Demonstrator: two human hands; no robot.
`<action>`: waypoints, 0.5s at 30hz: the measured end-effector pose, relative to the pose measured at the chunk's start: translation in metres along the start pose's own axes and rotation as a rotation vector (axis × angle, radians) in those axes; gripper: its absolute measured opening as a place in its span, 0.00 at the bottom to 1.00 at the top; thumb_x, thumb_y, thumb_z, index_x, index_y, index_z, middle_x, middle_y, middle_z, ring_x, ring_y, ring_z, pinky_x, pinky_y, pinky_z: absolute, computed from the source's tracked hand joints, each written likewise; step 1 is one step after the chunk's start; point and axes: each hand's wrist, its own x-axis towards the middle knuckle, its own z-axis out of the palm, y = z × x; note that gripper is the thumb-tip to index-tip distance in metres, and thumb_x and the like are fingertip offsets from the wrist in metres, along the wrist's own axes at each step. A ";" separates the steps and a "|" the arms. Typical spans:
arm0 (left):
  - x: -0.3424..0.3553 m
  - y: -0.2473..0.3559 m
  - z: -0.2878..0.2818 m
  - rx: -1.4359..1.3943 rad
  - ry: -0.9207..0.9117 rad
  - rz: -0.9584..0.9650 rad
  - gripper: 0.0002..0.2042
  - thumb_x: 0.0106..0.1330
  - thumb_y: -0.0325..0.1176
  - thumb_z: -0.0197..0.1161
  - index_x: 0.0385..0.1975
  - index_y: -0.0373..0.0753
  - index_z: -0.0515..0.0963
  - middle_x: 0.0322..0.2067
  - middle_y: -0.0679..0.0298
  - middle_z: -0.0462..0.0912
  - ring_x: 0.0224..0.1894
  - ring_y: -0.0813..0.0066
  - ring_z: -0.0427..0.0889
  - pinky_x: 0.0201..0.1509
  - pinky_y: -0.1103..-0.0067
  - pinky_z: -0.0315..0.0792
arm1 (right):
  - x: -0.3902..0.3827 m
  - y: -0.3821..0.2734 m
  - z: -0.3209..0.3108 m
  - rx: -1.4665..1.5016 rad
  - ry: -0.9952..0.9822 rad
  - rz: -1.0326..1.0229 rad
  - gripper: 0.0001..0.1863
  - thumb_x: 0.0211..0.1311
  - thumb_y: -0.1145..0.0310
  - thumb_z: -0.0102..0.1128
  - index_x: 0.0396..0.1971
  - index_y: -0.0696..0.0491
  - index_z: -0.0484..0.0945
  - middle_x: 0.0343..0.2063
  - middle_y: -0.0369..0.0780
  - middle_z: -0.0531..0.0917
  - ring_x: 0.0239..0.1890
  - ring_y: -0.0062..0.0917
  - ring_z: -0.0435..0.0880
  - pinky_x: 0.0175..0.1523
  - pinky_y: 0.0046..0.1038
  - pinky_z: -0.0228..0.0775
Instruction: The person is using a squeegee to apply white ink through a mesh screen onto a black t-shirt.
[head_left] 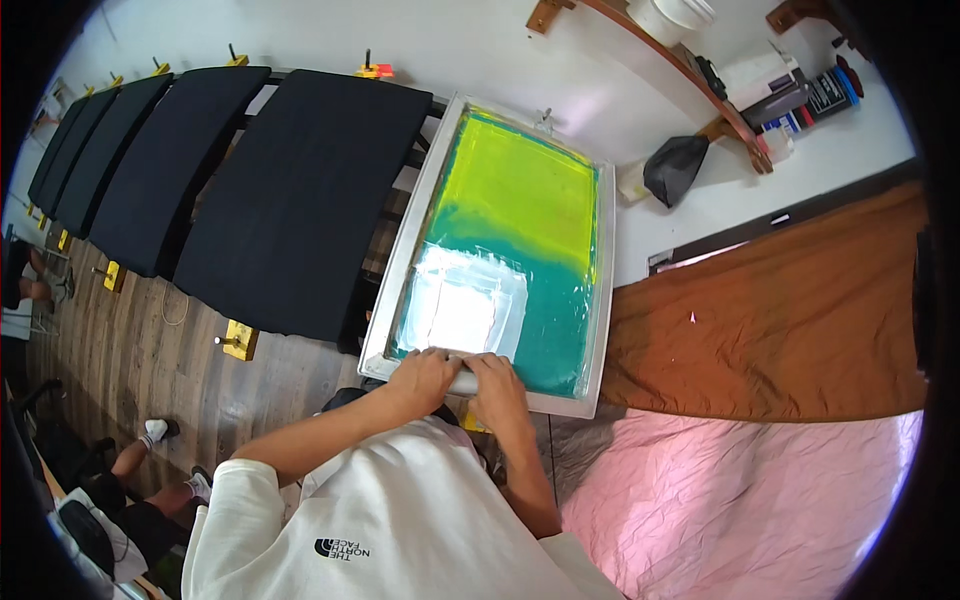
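A silk screen frame (547,402) lies in front of me, light grey around a mesh. Yellow-green covers the mesh's far part, teal the near part, and a white square (462,318) shows at the near left. At the near edge my left hand (425,382) is closed, fingers curled over a pale bar. Close beside it, my right hand (497,391) curls over the same edge. Both hands hide most of the bar, so I cannot tell whether it is the frame's rim or a squeegee handle. To the left lies a board covered in black fabric (305,200).
More black-covered boards (170,165) line up to the left, with yellow clamps (240,340) at their ends. Brown cloth (760,310) and pink cloth (740,490) hang at the right. A wooden shelf (700,80) is on the wall. People's legs (170,480) show at lower left.
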 end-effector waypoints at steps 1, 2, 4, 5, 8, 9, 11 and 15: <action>0.009 0.005 -0.020 -0.053 -0.191 -0.053 0.13 0.55 0.26 0.61 0.41 0.35 0.79 0.38 0.46 0.81 0.40 0.49 0.84 0.44 0.64 0.79 | -0.001 0.000 -0.007 -0.013 -0.121 0.040 0.22 0.41 0.82 0.58 0.42 0.57 0.79 0.41 0.48 0.80 0.48 0.47 0.77 0.52 0.41 0.72; 0.019 0.001 -0.027 -0.061 -0.173 -0.057 0.12 0.54 0.26 0.62 0.39 0.35 0.79 0.36 0.47 0.82 0.39 0.48 0.84 0.43 0.63 0.79 | 0.010 0.003 -0.017 -0.023 -0.157 0.028 0.21 0.41 0.80 0.58 0.41 0.58 0.81 0.38 0.51 0.83 0.44 0.48 0.80 0.52 0.42 0.73; 0.052 -0.016 -0.032 -0.029 -0.122 -0.061 0.12 0.50 0.25 0.63 0.37 0.36 0.80 0.34 0.47 0.83 0.38 0.48 0.84 0.43 0.63 0.79 | 0.046 0.008 -0.032 -0.042 -0.223 0.067 0.22 0.41 0.78 0.59 0.43 0.57 0.81 0.38 0.53 0.83 0.44 0.48 0.82 0.51 0.42 0.74; 0.074 -0.029 -0.032 0.007 -0.094 -0.058 0.14 0.47 0.24 0.63 0.36 0.37 0.81 0.33 0.48 0.84 0.38 0.49 0.84 0.44 0.62 0.78 | 0.066 0.018 -0.032 -0.022 -0.162 0.049 0.22 0.42 0.78 0.58 0.43 0.56 0.82 0.38 0.54 0.83 0.44 0.49 0.82 0.51 0.43 0.75; 0.133 -0.060 -0.043 0.101 -0.038 0.001 0.15 0.47 0.24 0.64 0.38 0.37 0.81 0.34 0.48 0.84 0.41 0.49 0.84 0.46 0.64 0.78 | 0.124 0.047 -0.030 -0.085 -0.129 0.044 0.21 0.45 0.76 0.60 0.44 0.50 0.83 0.39 0.51 0.84 0.45 0.46 0.83 0.51 0.41 0.76; 0.146 -0.062 -0.050 0.135 -0.100 -0.036 0.16 0.47 0.24 0.63 0.39 0.37 0.81 0.35 0.48 0.83 0.43 0.50 0.83 0.47 0.65 0.78 | 0.136 0.047 -0.031 -0.111 -0.150 0.078 0.20 0.44 0.76 0.61 0.42 0.50 0.84 0.40 0.51 0.84 0.44 0.46 0.83 0.51 0.41 0.76; 0.158 -0.057 -0.063 0.184 -0.120 -0.036 0.16 0.47 0.24 0.63 0.39 0.35 0.81 0.35 0.47 0.83 0.43 0.50 0.83 0.48 0.65 0.78 | 0.154 0.051 -0.036 -0.126 -0.167 0.127 0.20 0.43 0.76 0.62 0.41 0.50 0.84 0.40 0.50 0.84 0.44 0.46 0.83 0.51 0.41 0.76; 0.160 -0.064 -0.055 0.263 -0.016 -0.055 0.14 0.47 0.26 0.65 0.36 0.32 0.80 0.37 0.47 0.84 0.42 0.50 0.84 0.45 0.65 0.79 | 0.166 0.051 -0.035 -0.150 -0.223 0.149 0.21 0.40 0.76 0.61 0.41 0.49 0.85 0.39 0.50 0.85 0.44 0.45 0.84 0.51 0.40 0.77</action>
